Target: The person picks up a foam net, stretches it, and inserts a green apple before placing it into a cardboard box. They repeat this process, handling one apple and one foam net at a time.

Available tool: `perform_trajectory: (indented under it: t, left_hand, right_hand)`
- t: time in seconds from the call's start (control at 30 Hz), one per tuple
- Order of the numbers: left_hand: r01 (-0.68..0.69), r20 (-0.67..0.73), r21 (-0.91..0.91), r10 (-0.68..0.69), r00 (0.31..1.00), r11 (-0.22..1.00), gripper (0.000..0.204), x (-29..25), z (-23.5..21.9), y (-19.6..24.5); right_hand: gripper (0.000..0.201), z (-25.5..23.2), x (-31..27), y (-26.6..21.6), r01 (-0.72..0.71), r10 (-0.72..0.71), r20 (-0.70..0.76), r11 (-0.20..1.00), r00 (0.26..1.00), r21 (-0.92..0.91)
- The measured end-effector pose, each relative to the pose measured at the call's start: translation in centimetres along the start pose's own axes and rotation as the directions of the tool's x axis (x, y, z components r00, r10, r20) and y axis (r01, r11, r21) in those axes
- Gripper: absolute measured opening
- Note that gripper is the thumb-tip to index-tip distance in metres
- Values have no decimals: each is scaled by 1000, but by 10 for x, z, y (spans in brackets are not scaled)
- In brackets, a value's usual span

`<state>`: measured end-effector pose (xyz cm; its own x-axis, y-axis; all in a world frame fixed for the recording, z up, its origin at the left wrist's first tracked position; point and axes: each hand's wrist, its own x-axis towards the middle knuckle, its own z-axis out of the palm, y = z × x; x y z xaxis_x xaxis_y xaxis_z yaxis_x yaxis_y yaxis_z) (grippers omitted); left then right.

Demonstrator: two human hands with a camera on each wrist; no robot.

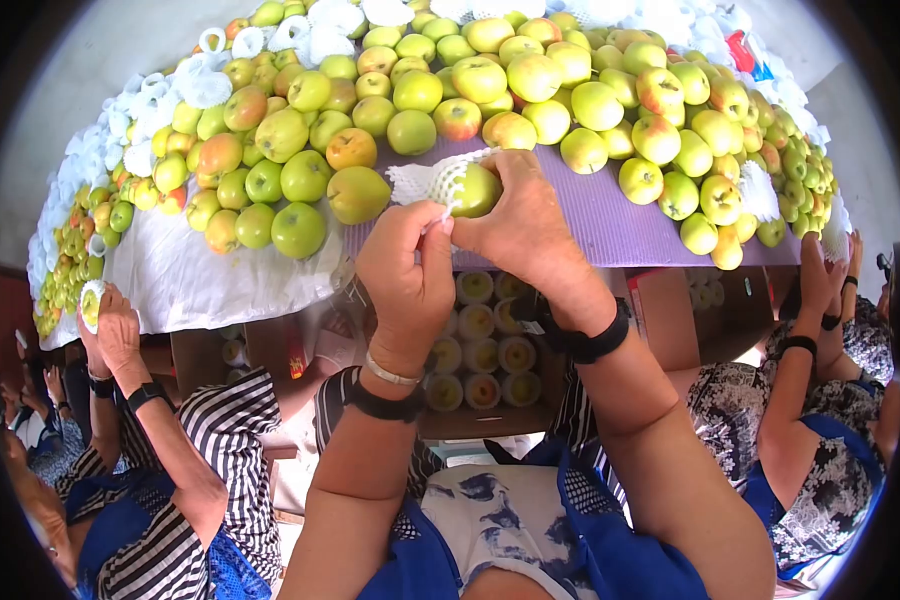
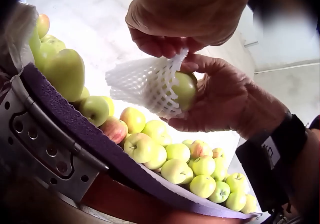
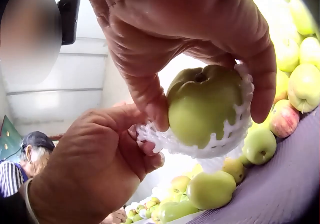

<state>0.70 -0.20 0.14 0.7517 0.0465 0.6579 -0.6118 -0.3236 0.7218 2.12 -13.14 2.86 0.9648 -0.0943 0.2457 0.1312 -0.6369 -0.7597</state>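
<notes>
A green apple (image 3: 205, 106) sits partly inside a white foam net sleeve (image 2: 145, 84), whose narrow end trails off empty to the left in the left wrist view. My right hand (image 1: 530, 220) grips the apple, thumb on one side and fingers on the other, its stem end facing the palm. With thumb and fingertips my left hand (image 1: 407, 270) pinches the rim of the sleeve beside the apple. Both hands are held up over the near edge of the purple ribbed mat (image 1: 610, 215), in front of the apple pile (image 1: 420, 95).
Below the table edge stands a carton (image 1: 480, 415) holding apples in rows. White foam sleeves (image 1: 205, 88) are heaped behind the apples. Another person's hands (image 1: 118, 335) hold a sleeved apple at left; a person in a patterned top (image 1: 830, 480) works at right.
</notes>
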Motion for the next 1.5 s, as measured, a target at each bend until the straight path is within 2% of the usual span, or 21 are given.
perform_trajectory:
  t: [0.07,0.17,0.2,0.27,0.33,0.43,0.53,0.63,0.67,0.73,0.77,0.87,0.93,1.03,1.13,1.23,1.33,1.43,1.5]
  left_hand:
    - [-8,36,0,8,999,1000,6,-1,-1,0]
    - [124,53,-164,-117,992,979,10,-6,1,-12]
    - [214,64,-347,-205,977,913,11,-5,4,-13]
    - [356,135,-658,-361,923,663,14,-5,9,-14]
    - [378,170,-689,-369,914,619,17,-7,8,-19]
    - [393,189,-731,-387,902,559,20,-3,5,-16]
    - [467,221,-707,-460,860,532,24,0,-1,-15]
    - [497,196,-691,-525,828,525,29,2,-2,-15]
    - [494,176,-693,-541,822,525,32,2,-2,-15]
    - [502,215,-741,-550,807,447,36,6,-3,-14]
    - [505,235,-762,-553,800,406,39,8,-4,-13]
    - [501,252,-764,-527,811,406,56,9,-4,-8]
    - [512,249,-725,-518,818,460,52,6,-2,-10]
    - [491,247,-695,-467,849,525,52,6,-1,-8]
    - [506,295,-678,-433,852,533,53,4,-2,-8]
    - [565,374,-671,-438,817,481,57,5,-3,-5]
    - [609,416,-649,-456,786,457,57,5,-3,-4]
    - [633,414,-638,-499,762,438,56,7,-4,-5]
    - [637,387,-646,-538,749,421,54,8,-5,-7]
  right_hand:
    - [59,0,0,1,25,-24,-52,1000,998,17]
    - [61,0,1,0,112,-110,-143,994,984,6]
    - [61,0,2,-1,152,-153,-167,988,974,-22]
    - [63,4,2,-1,208,-220,-214,975,952,-77]
    - [64,10,-1,4,242,-268,-256,961,929,-131]
    - [62,8,-1,4,331,-359,-246,932,900,-147]
    - [53,-4,-3,-5,287,-284,-62,957,957,36]
    - [45,-7,-3,-7,165,-182,1,895,983,414]
    - [44,-7,-1,-6,190,-206,-18,865,978,464]
    - [44,-6,2,-2,241,-250,-61,795,966,556]
    - [46,-6,2,-1,221,-233,-50,802,971,555]
    - [53,-8,1,-4,181,-200,-22,826,979,533]
    - [56,-10,-1,-10,181,-203,-9,849,979,497]
    - [51,-8,1,-1,290,-293,-51,882,955,371]
    - [33,-9,3,4,273,-262,-79,895,962,352]
    - [18,-4,6,14,183,-174,-66,848,983,497]
    - [8,-1,5,16,221,-159,-158,788,975,574]
    - [12,-6,2,17,307,-288,-116,815,951,491]
    - [19,-6,3,15,404,-408,-76,829,910,387]
